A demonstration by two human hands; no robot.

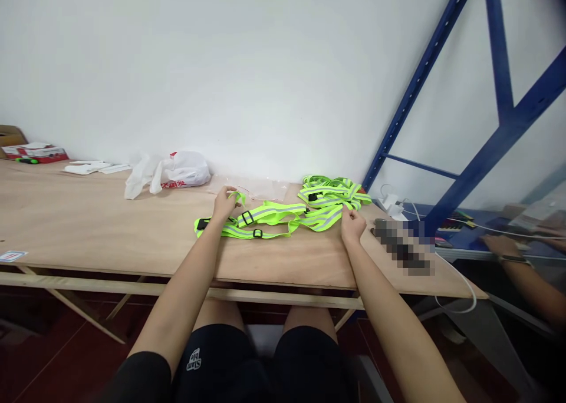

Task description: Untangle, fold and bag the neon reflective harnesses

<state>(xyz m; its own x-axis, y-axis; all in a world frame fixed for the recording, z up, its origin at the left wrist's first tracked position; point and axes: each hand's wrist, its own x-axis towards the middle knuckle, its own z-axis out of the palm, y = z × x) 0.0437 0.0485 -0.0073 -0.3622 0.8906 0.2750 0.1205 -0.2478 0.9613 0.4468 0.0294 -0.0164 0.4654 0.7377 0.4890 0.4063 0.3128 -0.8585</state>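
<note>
A neon yellow-green reflective strap [274, 214] with grey stripes and black buckles lies spread on the wooden table in front of me. My left hand [224, 204] pinches a thin loop of it at its left end. Over on the right, my right hand [352, 223] has its fingers closed on the strap's wider right part. A heap of similar reflective straps [329, 186] lies just behind my right hand, touching or overlapping the strap I hold. Where one strap ends and the heap begins, I cannot tell.
Flat clear plastic bags [252, 186] lie by the wall, beside a white plastic bag [188, 170]. Further left is a red and white box [38, 152]. A blurred dark object [400, 247] and a white cable [469, 294] lie right. Another person's hand [499, 245] shows beyond the blue frame.
</note>
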